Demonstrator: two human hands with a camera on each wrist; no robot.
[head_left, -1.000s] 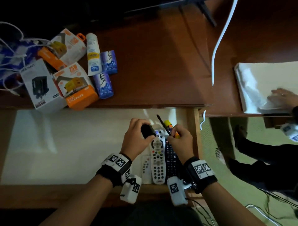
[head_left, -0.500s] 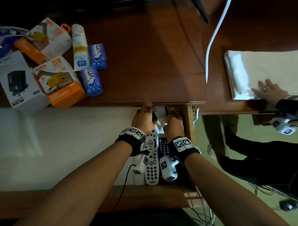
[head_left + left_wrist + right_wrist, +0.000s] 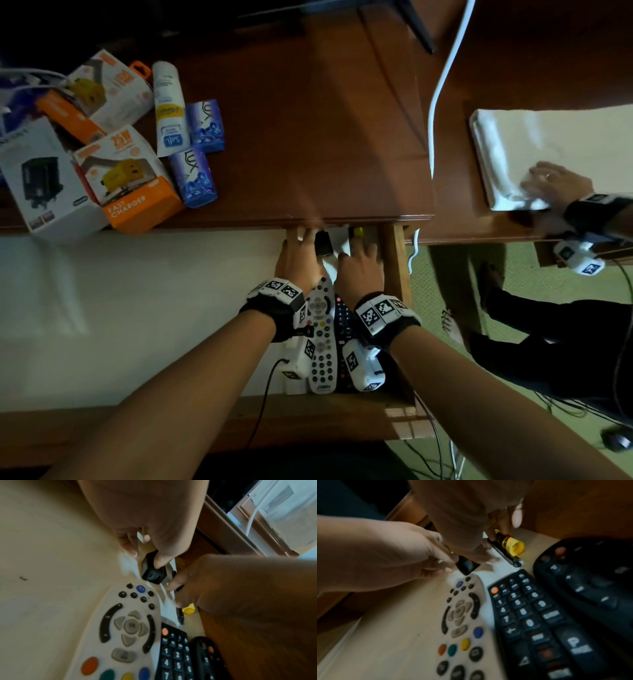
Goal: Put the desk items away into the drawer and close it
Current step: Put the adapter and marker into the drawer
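Note:
The open drawer [image 3: 137, 308] has a pale floor. A white remote [image 3: 322, 342] and a black remote [image 3: 342, 329] lie at its right side, and a second dark remote [image 3: 590, 581] lies beside them. Both hands reach into the drawer's far right corner, under the desk edge. My left hand [image 3: 301, 253] pinches a small black plug adapter [image 3: 154, 570] between thumb and fingers, just above the drawer floor. My right hand [image 3: 359, 260] holds a black pen [image 3: 505, 553] and a yellow-capped tube [image 3: 513, 545], low against the drawer's back corner.
On the desk's left are charger boxes [image 3: 133, 181], a white tube [image 3: 169, 109] and blue soap packs [image 3: 195, 178]. A white cable [image 3: 442, 85] hangs over the desk. At the right, another person's hand [image 3: 555, 185] rests on a white cloth [image 3: 548, 137], with their legs below.
Both hands moved from the middle of the drawer to its far right corner under the desk edge, carrying the adapter, the pen and the yellow-capped tube.

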